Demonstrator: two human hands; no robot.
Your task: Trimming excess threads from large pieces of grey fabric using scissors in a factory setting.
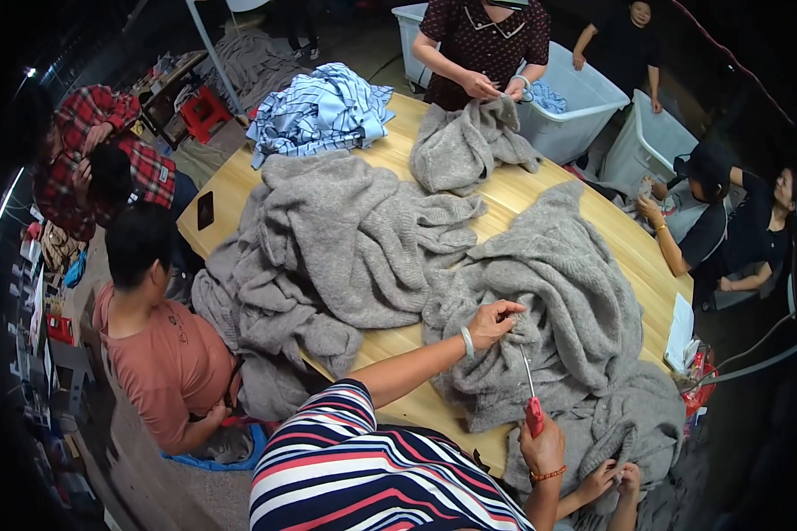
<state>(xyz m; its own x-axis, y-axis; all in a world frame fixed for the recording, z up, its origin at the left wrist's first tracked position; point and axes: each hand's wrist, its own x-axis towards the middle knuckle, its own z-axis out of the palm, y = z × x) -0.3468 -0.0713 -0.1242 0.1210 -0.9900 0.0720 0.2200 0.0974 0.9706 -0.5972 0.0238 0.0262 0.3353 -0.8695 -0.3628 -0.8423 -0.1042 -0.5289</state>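
Right grip: the right hand (543, 445) is closed around the handle of the red-handled scissors (534, 416), whose metal blades point up toward the left hand.
Left grip: the left hand (491, 326) touches the grey knit garment (562, 274) just beyond the blade tips; I cannot tell whether its fingers are pinched shut on the cloth.
Wrists: an orange beaded bracelet (548, 475) on the right, 1 pale bangle (468, 342) on the left.
Garment: lies in loose folds on the wooden bench (397, 142), under both hands.
Lower right: 2 hands (604, 480) of another person are at more grey knit cloth (638, 420).
Left of the garment: a large grey knit heap (345, 234), with a black phone (205, 211) near the bench's left edge.
Far end: a blue-and-white patterned cloth pile (323, 111); beside it, a co-worker (469, 49) handles a grey knit piece (465, 150).
Beyond: 1 pale bin (593, 88).
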